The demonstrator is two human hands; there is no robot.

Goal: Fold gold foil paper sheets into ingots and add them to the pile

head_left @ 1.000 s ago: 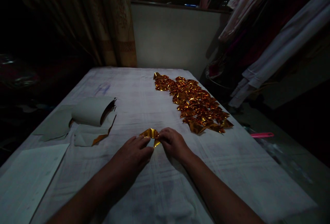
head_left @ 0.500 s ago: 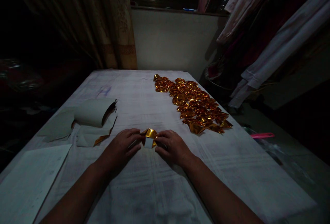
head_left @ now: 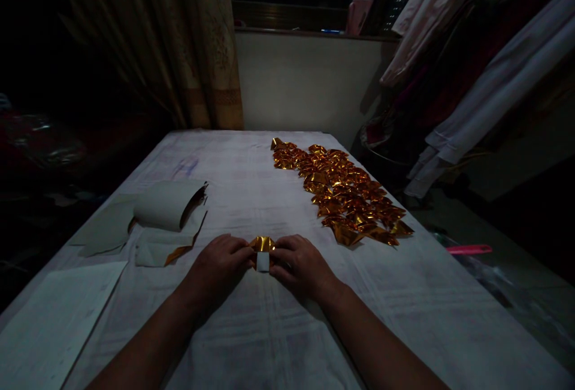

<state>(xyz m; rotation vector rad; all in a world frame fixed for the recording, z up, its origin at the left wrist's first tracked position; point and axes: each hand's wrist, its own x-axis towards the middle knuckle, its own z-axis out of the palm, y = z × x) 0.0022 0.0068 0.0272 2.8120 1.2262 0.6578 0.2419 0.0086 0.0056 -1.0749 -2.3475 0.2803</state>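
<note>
A small folded piece of gold foil paper (head_left: 264, 244), with a pale patch showing at its near side, lies between my hands near the middle of the table. My left hand (head_left: 224, 258) pinches its left end with fingers and thumb. The opposite end is gripped by my right hand (head_left: 297, 261). To the far right lies a long pile of folded gold paper pieces (head_left: 341, 192). Sheets of paper with pale backs (head_left: 167, 204) rest on the left, one curled and one showing a gold edge.
A white sheet (head_left: 54, 318) covers the table's near left corner. The table (head_left: 233, 168) has a pale checked cloth. Behind it stand a wall (head_left: 305, 84) and a curtain (head_left: 197, 48). Clothes (head_left: 485, 90) hang at the right, above a pink object (head_left: 469, 249) beside the table.
Both hands keep hold of the gold paper, whose pale patch now looks squarer. My left fingers have closed in nearer its left end. The whole view has shifted slightly downward.
</note>
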